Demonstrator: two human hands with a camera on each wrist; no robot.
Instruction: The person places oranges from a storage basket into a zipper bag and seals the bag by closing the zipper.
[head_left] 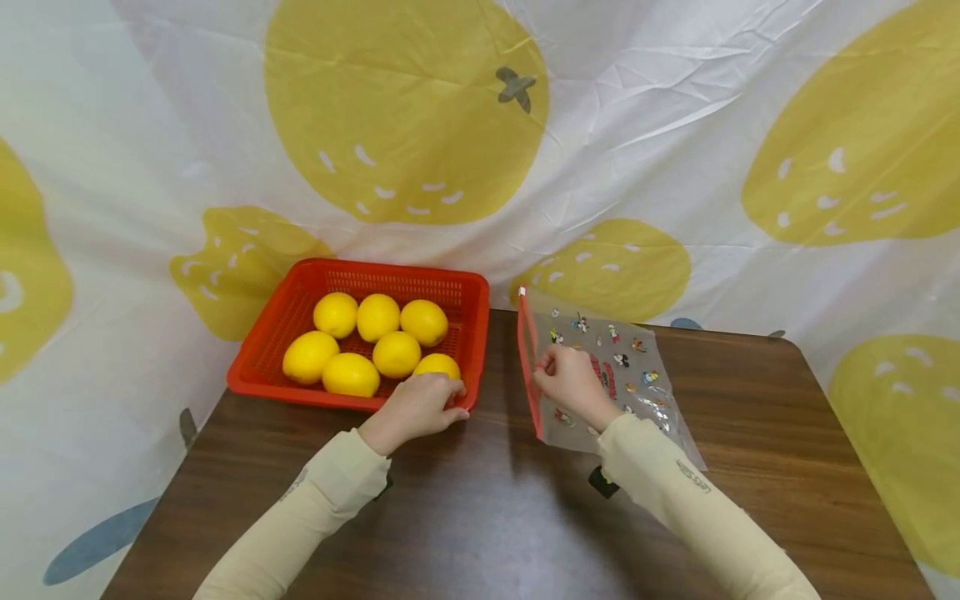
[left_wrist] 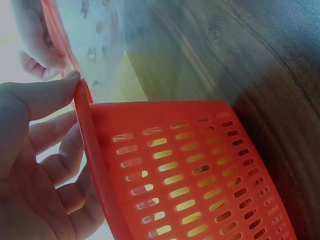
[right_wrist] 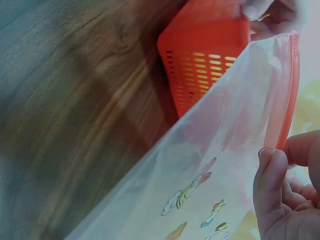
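At the far left hangs a cloth point(head_left: 112, 275) printed with large yellow fruit, which runs behind the whole scene. Next comes a red plastic basket point(head_left: 285, 393) with slotted sides, resting on the wooden table point(head_left: 480, 517). In it lie 7 yellow lemons point(head_left: 378, 317): 3 in the back row, the other 4 nearer the front. The left hand point(head_left: 420, 404) is at the basket's front right corner, its grip clasped on the rim point(left_wrist: 97, 150), thumb on 1 side and the other fingers bent on the other.

A strip of bare table separates the basket from a clear zip bag point(head_left: 637, 383) with small cartoon prints. The bag's red zip strip point(right_wrist: 294, 75) faces the basket, and a white slider point(head_left: 522, 291) sits at its far end. The right hand point(head_left: 573, 383) pinches this strip between thumb and finger.
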